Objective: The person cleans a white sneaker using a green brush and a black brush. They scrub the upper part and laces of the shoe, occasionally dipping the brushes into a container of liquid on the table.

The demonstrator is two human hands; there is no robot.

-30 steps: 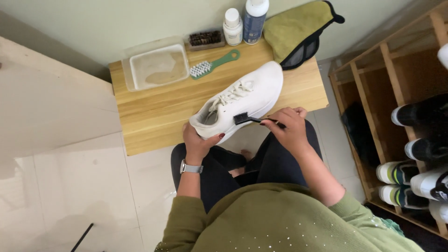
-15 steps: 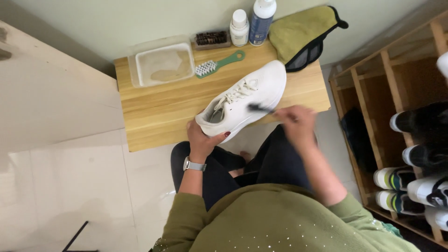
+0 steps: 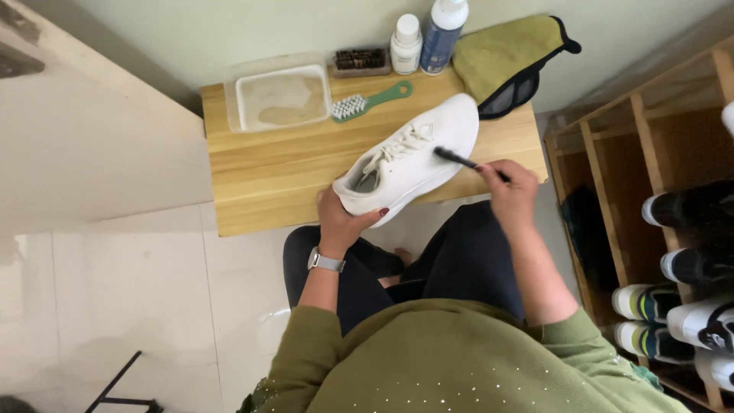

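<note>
A white lace-up sneaker (image 3: pixel 413 157) lies tilted over the front edge of the wooden worktop (image 3: pixel 283 164), toe toward one o'clock, heel toward seven. The left hand (image 3: pixel 342 218) is wrapped around the heel from below, thumb over the rim; the fingers under the sole are hidden. The right hand (image 3: pixel 511 191), at about three o'clock from the sneaker, is closed on the handle of a small dark brush (image 3: pixel 457 158), whose head touches the sneaker's side near the toe; the handle's rear end vanishes inside the fist. The two hands are well apart, with the sneaker between them.

At eleven o'clock from the sneaker sits a clear plastic tub (image 3: pixel 281 95) holding cloudy liquid; its depth cannot be judged. Just beside it, at about twelve o'clock, lies a green-handled brush (image 3: pixel 371 102) with white bristles. Behind that, against the wall, is a dark-bristled block brush (image 3: pixel 359 60), then a small white bottle (image 3: pixel 405 44) and a taller blue-and-white bottle (image 3: pixel 442 32), whose top is cut off by the frame. An olive cloth (image 3: pixel 508 52) with dark edging hangs over the worktop's far right corner, covering something dark beneath it that cannot be identified.

At three o'clock a wooden shoe rack (image 3: pixel 650 191) holds several shoes, cut off by the frame edge. A wristwatch (image 3: pixel 325 262) sits on the left wrist.
</note>
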